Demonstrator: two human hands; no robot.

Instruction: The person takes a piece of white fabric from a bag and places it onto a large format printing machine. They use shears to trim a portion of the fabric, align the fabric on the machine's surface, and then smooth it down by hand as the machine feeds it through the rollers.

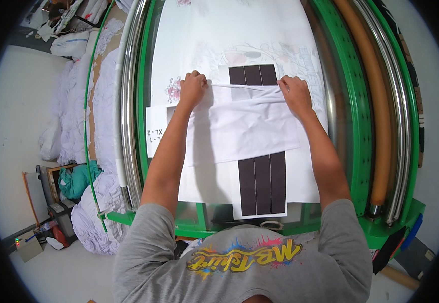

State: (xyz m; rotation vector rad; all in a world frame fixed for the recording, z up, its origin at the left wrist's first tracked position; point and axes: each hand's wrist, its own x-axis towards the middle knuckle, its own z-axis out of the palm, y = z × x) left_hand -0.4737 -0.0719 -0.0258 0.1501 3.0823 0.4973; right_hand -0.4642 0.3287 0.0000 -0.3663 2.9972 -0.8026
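With fingers curled nearly closed, our left hand pinched the white cloth by its twelve-o'clock edge; it spread toward four o'clock, long axis nine-to-three, over the dark-panelled sheet. Our right hand, likewise curled, pinched that edge, cloth toward eight.

The cloth is white, the machine frame green.

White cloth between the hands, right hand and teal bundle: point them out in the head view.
White cloth (244,129), head view: middle of its visible face.
Right hand (296,92), head view: back of the hand.
Teal bundle (76,181), head view: middle of its crumpled front.
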